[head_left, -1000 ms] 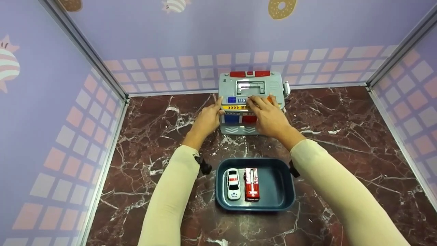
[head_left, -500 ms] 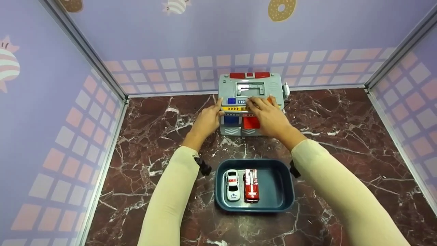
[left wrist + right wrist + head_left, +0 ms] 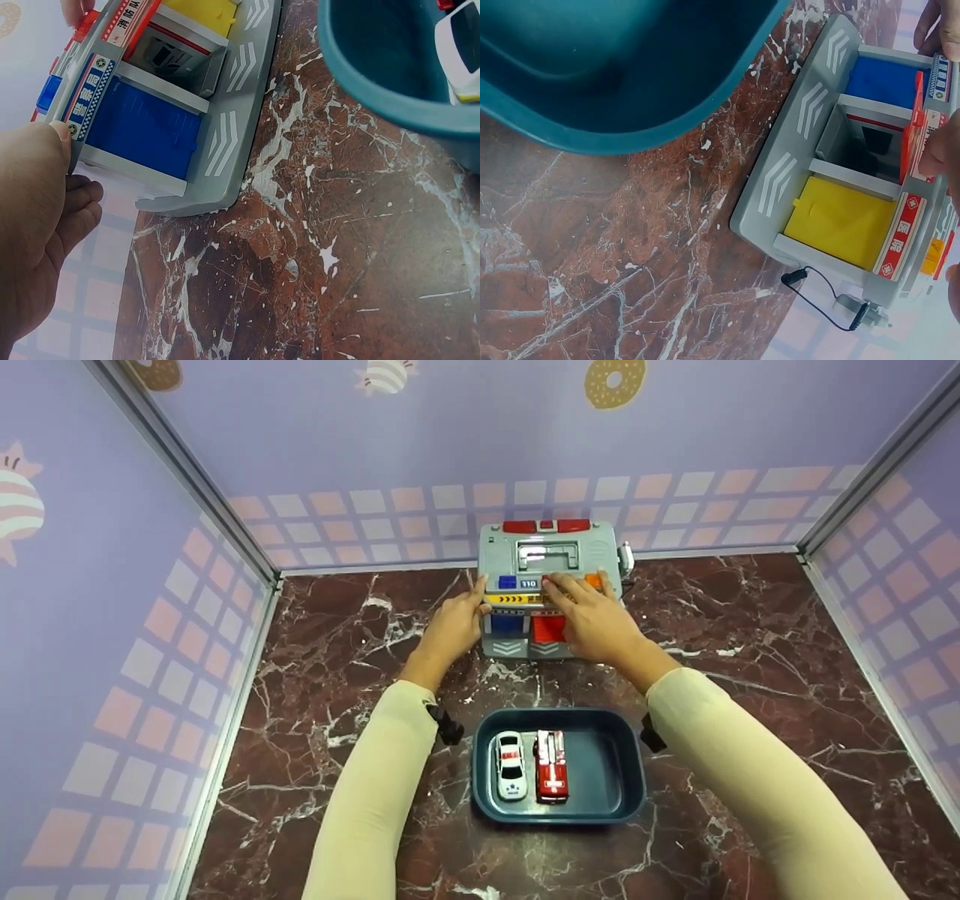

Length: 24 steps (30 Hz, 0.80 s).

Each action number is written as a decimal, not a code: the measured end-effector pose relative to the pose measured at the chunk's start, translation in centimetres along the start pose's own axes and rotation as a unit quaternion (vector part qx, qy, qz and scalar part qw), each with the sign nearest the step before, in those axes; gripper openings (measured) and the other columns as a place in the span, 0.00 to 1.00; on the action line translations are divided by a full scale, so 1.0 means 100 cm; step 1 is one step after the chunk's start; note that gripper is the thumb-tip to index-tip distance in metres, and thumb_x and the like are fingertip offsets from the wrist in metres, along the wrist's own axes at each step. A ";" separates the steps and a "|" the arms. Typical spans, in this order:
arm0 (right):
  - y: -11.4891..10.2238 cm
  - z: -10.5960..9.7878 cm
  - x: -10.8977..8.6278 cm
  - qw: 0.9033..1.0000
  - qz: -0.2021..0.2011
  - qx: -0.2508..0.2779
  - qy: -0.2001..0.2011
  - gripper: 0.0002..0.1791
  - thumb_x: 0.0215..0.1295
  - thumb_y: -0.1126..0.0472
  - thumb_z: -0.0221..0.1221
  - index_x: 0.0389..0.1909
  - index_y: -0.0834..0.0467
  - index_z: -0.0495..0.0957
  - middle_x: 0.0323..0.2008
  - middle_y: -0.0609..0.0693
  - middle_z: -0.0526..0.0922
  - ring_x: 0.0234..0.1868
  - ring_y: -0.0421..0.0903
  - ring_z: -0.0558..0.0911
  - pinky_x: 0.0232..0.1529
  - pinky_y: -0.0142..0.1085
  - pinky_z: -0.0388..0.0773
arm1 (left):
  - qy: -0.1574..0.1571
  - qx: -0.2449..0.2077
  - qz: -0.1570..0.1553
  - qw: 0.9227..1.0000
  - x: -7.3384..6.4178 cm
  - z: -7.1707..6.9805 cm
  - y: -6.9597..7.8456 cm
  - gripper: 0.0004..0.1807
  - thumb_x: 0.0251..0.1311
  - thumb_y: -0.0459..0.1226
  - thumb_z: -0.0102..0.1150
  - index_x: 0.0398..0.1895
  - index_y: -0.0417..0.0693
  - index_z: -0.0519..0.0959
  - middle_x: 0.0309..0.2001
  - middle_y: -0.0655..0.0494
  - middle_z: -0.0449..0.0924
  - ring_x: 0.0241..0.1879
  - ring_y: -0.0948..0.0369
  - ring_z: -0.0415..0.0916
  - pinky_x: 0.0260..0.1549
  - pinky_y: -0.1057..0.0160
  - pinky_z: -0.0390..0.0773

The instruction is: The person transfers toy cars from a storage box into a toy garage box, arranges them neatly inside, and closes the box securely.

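A grey toy garage stands against the back wall, with colored buttons along its roof. My left hand holds its left front roof edge, thumb on top and fingers at the side. With its fingertips on the roof's front buttons, my right hand partly covers the right half of the garage. The middle red door is swung outward, baring a grey compartment behind it. Down on either side are the blue door and the yellow door.
A dark teal bin stands in front, between the forearms. Inside, a white police car and a red fire truck lie side by side. A small corded handset hangs at the garage's right side. Patterned walls enclose the marbled tabletop.
The middle red door has swung out from its downward position. Both hands keep their places on the garage; the cars in the bin have not moved.
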State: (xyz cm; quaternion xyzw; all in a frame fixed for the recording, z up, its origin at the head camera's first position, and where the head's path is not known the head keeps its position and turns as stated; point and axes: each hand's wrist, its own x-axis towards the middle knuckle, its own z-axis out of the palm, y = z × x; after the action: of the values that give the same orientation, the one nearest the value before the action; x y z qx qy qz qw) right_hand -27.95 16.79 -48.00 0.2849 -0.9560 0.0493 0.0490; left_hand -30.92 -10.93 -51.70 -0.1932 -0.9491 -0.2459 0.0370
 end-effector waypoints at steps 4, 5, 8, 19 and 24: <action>0.002 -0.004 -0.003 1.000 -0.005 0.000 0.011 0.43 0.71 0.62 0.58 0.87 0.59 0.61 0.85 0.60 0.66 0.84 0.62 0.68 0.86 0.75 0.49 | -0.002 -0.001 -0.002 1.000 0.003 -0.001 0.001 0.34 0.86 0.46 0.52 0.89 0.47 0.61 0.56 0.38 0.89 0.57 0.37 0.88 0.66 0.41 0.84; 0.003 -0.005 -0.004 1.000 -0.007 -0.001 0.015 0.43 0.71 0.61 0.59 0.87 0.59 0.62 0.84 0.60 0.66 0.84 0.62 0.68 0.86 0.75 0.49 | -0.002 -0.002 -0.003 1.000 0.003 -0.001 0.001 0.34 0.86 0.45 0.52 0.88 0.47 0.61 0.56 0.38 0.89 0.58 0.37 0.88 0.66 0.40 0.84; 0.004 -0.007 -0.007 0.999 -0.012 -0.002 0.030 0.41 0.73 0.56 0.62 0.86 0.59 0.64 0.83 0.60 0.69 0.83 0.62 0.70 0.85 0.76 0.49 | -0.003 -0.008 -0.008 1.000 0.005 -0.002 0.002 0.34 0.86 0.44 0.53 0.89 0.48 0.61 0.56 0.37 0.89 0.58 0.38 0.87 0.66 0.41 0.84; 0.007 -0.002 -0.027 0.998 -0.038 0.010 0.058 0.38 0.79 0.47 0.62 0.82 0.59 0.70 0.79 0.61 0.74 0.77 0.65 0.75 0.84 0.72 0.58 | -0.007 -0.008 -0.007 1.000 0.003 0.000 0.001 0.34 0.86 0.44 0.53 0.89 0.48 0.61 0.56 0.36 0.89 0.57 0.37 0.88 0.66 0.40 0.85; 0.007 -0.003 -0.034 0.996 -0.055 0.019 0.069 0.38 0.78 0.46 0.61 0.82 0.59 0.70 0.77 0.61 0.76 0.76 0.66 0.75 0.82 0.70 0.64 | -0.007 0.002 -0.010 1.000 0.001 0.002 -0.002 0.34 0.86 0.46 0.51 0.89 0.49 0.60 0.56 0.36 0.88 0.57 0.37 0.87 0.66 0.40 0.84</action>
State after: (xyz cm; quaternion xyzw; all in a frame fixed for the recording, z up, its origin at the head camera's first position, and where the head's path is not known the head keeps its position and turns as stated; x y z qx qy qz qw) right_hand -25.45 19.28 -48.13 0.3335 -0.9322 0.0845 0.1122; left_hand -31.11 -10.96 -51.93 -0.1852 -0.9517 -0.2433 0.0278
